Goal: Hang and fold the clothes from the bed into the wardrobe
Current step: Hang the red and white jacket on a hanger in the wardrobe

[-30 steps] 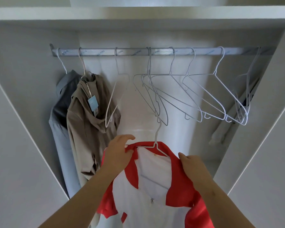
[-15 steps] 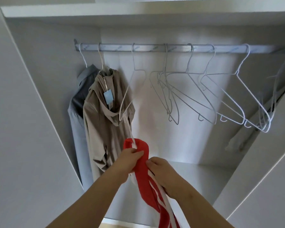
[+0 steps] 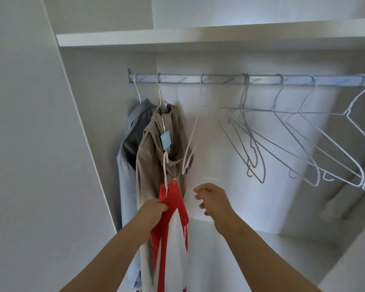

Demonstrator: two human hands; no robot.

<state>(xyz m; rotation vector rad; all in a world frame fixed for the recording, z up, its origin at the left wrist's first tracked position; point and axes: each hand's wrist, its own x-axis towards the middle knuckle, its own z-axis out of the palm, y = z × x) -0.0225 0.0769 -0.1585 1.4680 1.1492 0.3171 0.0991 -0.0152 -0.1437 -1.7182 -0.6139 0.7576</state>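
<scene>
A red and white garment (image 3: 173, 232) hangs on a white wire hanger whose hook (image 3: 165, 165) points up, well below the rail (image 3: 219, 79). My left hand (image 3: 154, 211) grips the garment at its red shoulder. My right hand (image 3: 211, 199) is just to the right, off the cloth, with fingers loosely curled and holding nothing. On the rail's left end hang a grey shirt (image 3: 131, 144) and a beige hooded garment (image 3: 156, 157) with a blue tag.
An empty white hanger (image 3: 193, 144) hangs right beside the beige garment. Several more empty wire hangers (image 3: 282, 140) fill the rail's right half. A white shelf (image 3: 198, 39) runs above the rail. The wardrobe's side wall (image 3: 40, 144) stands at left.
My right hand has let go of the red and white garment and moved right. The left hand still holds it, turned edge-on. My view has swung left and upward.
</scene>
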